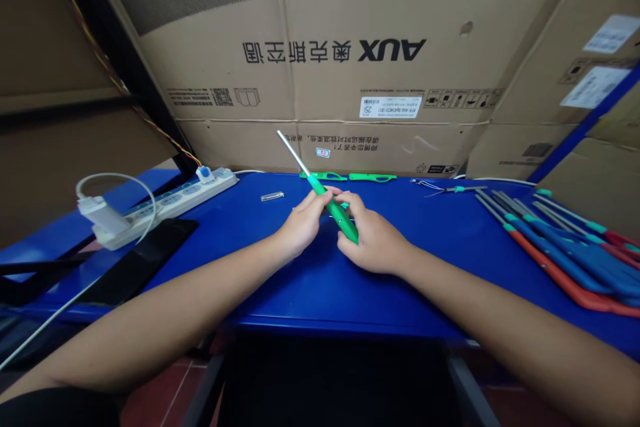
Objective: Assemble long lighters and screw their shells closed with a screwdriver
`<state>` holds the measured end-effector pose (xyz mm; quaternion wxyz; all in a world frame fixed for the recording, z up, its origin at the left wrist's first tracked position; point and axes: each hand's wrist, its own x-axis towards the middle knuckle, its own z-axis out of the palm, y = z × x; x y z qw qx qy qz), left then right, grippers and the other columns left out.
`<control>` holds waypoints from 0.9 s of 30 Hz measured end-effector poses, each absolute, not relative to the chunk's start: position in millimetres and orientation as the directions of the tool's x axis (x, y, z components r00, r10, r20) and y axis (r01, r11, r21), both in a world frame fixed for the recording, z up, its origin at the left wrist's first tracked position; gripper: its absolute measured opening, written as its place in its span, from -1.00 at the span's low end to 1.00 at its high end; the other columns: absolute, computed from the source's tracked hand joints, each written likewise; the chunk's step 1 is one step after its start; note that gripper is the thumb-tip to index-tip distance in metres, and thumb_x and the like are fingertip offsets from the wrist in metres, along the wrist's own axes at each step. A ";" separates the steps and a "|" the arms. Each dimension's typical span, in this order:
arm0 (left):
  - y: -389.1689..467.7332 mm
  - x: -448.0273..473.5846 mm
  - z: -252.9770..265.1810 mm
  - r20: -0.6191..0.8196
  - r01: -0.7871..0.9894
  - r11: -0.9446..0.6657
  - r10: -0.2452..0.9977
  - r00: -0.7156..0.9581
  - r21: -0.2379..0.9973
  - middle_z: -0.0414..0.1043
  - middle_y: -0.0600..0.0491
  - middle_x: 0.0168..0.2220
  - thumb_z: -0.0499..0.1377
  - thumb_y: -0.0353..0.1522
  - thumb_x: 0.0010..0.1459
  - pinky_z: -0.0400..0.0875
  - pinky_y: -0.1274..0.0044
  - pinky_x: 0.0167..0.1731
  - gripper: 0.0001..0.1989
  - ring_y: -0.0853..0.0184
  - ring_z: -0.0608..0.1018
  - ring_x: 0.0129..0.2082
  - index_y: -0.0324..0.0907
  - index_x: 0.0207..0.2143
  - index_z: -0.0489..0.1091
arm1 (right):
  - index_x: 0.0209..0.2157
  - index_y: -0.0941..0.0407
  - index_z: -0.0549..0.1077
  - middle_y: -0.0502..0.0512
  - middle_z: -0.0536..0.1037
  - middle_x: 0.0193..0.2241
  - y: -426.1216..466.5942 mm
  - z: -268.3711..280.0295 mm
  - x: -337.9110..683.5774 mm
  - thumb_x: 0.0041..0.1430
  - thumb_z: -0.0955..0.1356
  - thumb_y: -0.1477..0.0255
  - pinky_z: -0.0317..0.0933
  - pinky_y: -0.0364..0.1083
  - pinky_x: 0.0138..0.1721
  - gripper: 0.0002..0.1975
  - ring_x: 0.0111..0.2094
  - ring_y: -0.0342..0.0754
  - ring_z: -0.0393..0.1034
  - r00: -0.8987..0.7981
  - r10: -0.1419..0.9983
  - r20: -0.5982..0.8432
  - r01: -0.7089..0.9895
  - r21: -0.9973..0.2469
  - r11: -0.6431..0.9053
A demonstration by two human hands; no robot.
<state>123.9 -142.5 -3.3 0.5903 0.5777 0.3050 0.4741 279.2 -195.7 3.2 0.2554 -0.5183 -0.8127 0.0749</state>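
Note:
A long-nosed lighter [342, 219] with a green handle and a thin metal tube is held up over the blue table, its tube pointing to the far left. My right hand [374, 233] is closed round the handle from the right. From the other side, my left hand [306, 221] grips it near the base of the tube. Fingers cover part of the handle. Beyond the hands lie two green plastic handle shells [373, 177]. A small clear, narrow piece [272, 197] rests left of them.
At right lies a pile of lighters [575, 247] with red and blue handles. A wired metal tube part [457, 189] is at the back right. To the left stand a white power strip [170, 203] with a charger and a black phone [143, 260]. Cardboard [320, 93] walls the back.

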 end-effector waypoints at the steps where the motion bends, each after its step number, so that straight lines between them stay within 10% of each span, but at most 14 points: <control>1: -142.6 123.7 -4.6 0.201 -0.207 -0.128 0.899 0.389 0.970 0.51 -0.07 0.02 0.09 -0.21 0.24 0.30 0.34 0.19 -0.71 0.22 0.49 0.12 -0.21 -0.10 0.36 | 0.26 0.15 0.11 0.19 0.59 -0.19 -195.4 1.4 279.1 0.16 0.28 0.43 0.17 -0.09 -0.41 -0.37 -0.36 0.01 0.46 -0.369 0.870 0.326 0.754 -0.443 0.485; 7: -147.7 119.8 -7.1 0.245 0.071 -0.300 0.877 0.414 0.951 0.43 -0.11 0.10 0.00 0.04 0.30 0.33 0.34 0.13 -0.49 0.20 0.45 0.13 -0.17 0.02 0.29 | 0.24 0.05 0.21 0.20 0.57 -0.05 -187.2 -6.2 284.6 0.35 0.22 0.28 0.29 0.02 -0.16 -0.53 -0.15 0.07 0.50 -0.327 0.854 0.405 0.610 -0.600 0.518; 13: -152.9 107.8 2.2 -0.006 0.422 -0.494 0.644 0.765 0.760 0.39 0.09 -0.50 -0.30 0.17 0.29 0.35 0.49 -0.33 -0.31 0.37 0.43 -0.46 -0.17 -0.46 0.24 | 0.12 0.16 0.30 0.13 0.60 -0.30 -177.8 -2.0 303.6 0.35 0.21 0.24 0.26 -0.03 -0.30 -0.58 -0.36 0.02 0.47 -0.307 0.885 0.349 0.690 -0.559 0.460; 19: -161.9 106.4 7.1 0.021 0.242 -0.828 0.292 0.956 0.505 0.27 0.13 -0.58 -0.05 0.00 0.34 0.13 0.54 -0.50 -0.48 0.42 0.29 -0.56 -0.18 -0.52 0.25 | 0.23 0.10 0.21 0.14 0.61 -0.19 -177.1 -3.9 309.3 0.36 0.21 0.23 0.26 -0.03 -0.25 -0.52 -0.24 0.05 0.50 -0.317 0.894 0.318 0.743 -0.503 0.442; 27: -179.0 110.3 8.1 0.070 -0.015 -0.898 0.018 0.997 0.440 0.39 0.07 -0.58 0.16 -0.07 0.25 0.17 0.49 -0.53 -0.57 0.37 0.37 -0.59 -0.15 -0.55 0.29 | 0.24 0.11 0.19 0.17 0.61 -0.16 -179.8 -1.1 308.0 0.38 0.20 0.22 0.25 -0.03 -0.26 -0.52 -0.21 0.08 0.50 -0.309 0.892 0.331 0.771 -0.461 0.438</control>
